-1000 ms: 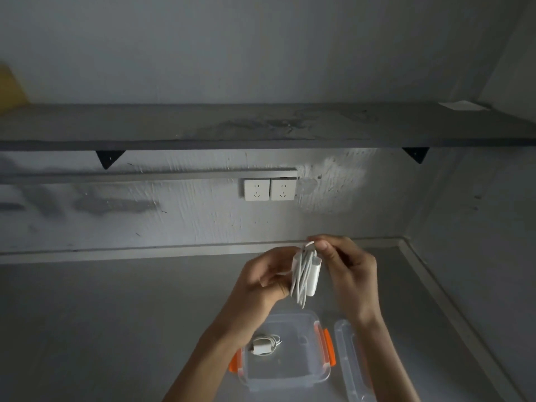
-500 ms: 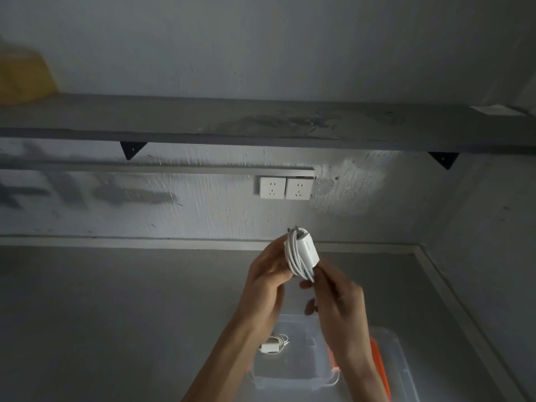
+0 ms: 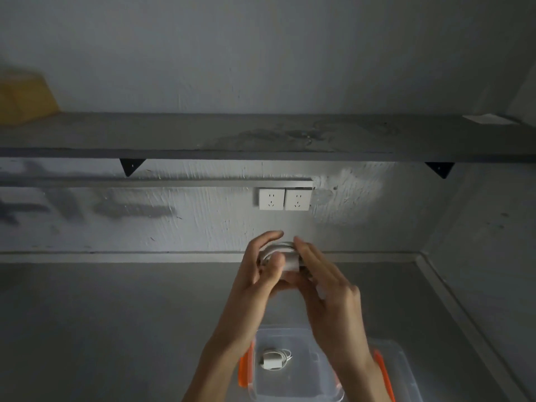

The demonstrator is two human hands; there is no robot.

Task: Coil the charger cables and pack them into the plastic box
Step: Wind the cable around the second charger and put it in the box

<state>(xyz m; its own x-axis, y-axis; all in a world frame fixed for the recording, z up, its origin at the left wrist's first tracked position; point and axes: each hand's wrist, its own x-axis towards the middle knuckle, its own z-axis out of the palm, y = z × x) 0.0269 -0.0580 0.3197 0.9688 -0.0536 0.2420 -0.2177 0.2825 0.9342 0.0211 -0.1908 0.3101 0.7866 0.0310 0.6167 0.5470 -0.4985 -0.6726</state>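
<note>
A white charger with its cable wound around it (image 3: 285, 256) is held up in front of me, above the grey counter. My left hand (image 3: 255, 288) grips it from the left, thumb across its front. Fingers of my right hand (image 3: 324, 288) lie flat against its right side, mostly straight. Both hands hide most of the bundle. Below my wrists stands the clear plastic box (image 3: 293, 335) with orange clips. A second white charger with coiled cable (image 3: 274, 359) lies on the box's floor.
The box's clear lid (image 3: 403, 369) lies just right of the box. A grey shelf (image 3: 261, 137) runs overhead with a yellow object (image 3: 26, 95) at its left. Two white wall sockets (image 3: 284, 199) sit behind my hands. A side wall (image 3: 493, 256) closes the right.
The charger bundle has turned from upright to lying sideways between my hands. My right hand has moved up from below it to press against its right side.
</note>
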